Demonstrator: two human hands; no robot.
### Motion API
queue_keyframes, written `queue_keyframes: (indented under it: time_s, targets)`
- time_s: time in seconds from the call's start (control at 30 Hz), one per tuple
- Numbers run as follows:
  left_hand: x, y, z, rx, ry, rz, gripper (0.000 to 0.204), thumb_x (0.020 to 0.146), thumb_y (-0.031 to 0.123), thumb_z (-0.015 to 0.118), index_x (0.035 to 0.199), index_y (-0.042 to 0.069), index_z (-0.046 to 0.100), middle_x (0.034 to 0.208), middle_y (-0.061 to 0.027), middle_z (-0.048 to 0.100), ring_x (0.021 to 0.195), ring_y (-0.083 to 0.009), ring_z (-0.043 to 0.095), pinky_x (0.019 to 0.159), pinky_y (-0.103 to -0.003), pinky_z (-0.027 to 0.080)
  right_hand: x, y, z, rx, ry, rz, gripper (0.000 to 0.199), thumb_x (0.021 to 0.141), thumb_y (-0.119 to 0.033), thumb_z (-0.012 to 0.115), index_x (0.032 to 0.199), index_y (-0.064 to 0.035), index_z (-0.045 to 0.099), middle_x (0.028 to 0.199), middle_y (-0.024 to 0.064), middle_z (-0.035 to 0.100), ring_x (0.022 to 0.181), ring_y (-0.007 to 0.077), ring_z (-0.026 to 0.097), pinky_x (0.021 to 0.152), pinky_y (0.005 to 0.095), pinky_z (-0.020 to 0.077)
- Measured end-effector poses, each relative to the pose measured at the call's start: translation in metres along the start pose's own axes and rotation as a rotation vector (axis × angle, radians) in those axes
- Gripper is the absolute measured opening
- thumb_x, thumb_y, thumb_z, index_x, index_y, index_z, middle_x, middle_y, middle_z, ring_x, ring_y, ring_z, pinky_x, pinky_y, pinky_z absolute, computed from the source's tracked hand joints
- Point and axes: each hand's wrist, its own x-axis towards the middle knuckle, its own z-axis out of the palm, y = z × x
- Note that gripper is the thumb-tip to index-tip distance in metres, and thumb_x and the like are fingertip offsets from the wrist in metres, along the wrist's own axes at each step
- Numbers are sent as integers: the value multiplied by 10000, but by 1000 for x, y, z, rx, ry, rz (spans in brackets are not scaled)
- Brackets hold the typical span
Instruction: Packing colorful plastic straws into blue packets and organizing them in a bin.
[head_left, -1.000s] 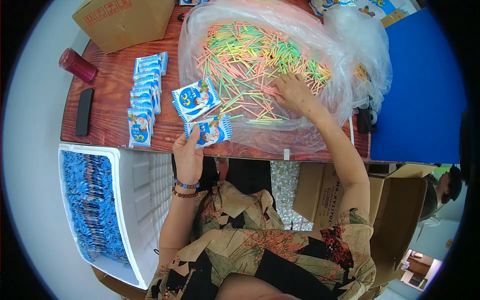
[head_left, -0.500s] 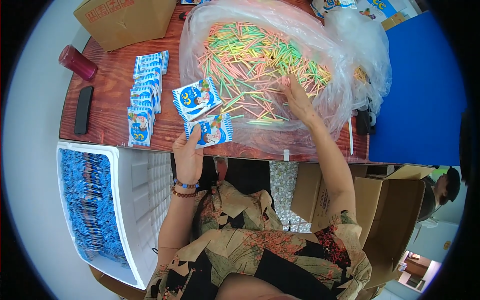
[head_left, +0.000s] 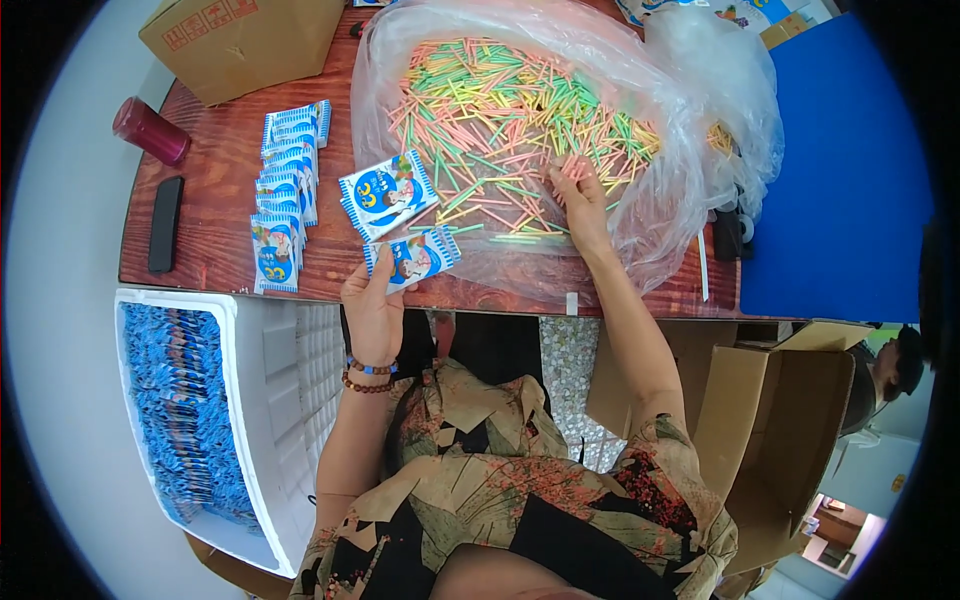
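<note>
In the head view, the left hand [head_left: 375,308] pinches a blue-and-white packet [head_left: 421,258] over the near edge of the table [head_left: 328,265], just below a packet pile [head_left: 385,193]. The right hand [head_left: 584,203] has fingers drawn together among coloured sticks [head_left: 500,90]; whether it grips any cannot be told. Crumpled clear plastic [head_left: 690,95] surrounds them; a packet row [head_left: 288,190], red cup [head_left: 151,131] and cardboard box [head_left: 240,50] occupy the left.

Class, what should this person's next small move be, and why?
Probably bring the right hand toward the blue-and-white packet: that hand appears to pinch pastel sticks, while the left hand holds the packet. Whether the packet is open cannot be told.
</note>
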Motion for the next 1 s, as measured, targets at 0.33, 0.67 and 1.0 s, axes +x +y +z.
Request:
queue_keyframes:
  time_s: [0.33, 0.67, 1.0]
  targets:
    - [2, 1, -4, -5, -14, -9, 170, 963, 120, 549, 1016, -5, 652, 996, -86, 688, 850, -130, 661, 675, -258, 520, -2, -14, 8, 94, 16, -189, 170, 946, -28, 506, 1113, -29, 475, 933, 51, 596, 833, 100, 573, 755, 231, 459]
    - [1, 1, -1, -20, 8, -10, 182, 964, 101, 538, 1032, -31, 643, 1039, -98, 676, 908, -144, 661, 783, -288, 542, -9, -9, 11, 60, -24, 34, 225, 964, -64, 496, 1176, -3, 540, 1063, 98, 669, 984, 141, 623, 857, 253, 480]
    - [-1, 2, 1, -42, -18, -11, 181, 963, 99, 540, 1039, -33, 637, 1048, -103, 672, 928, -151, 659, 820, -295, 542, 1, -10, 7, 25, 31, -71, 138, 974, -90, 494, 1078, -33, 565, 924, 59, 669, 775, 90, 578, 723, 231, 464]
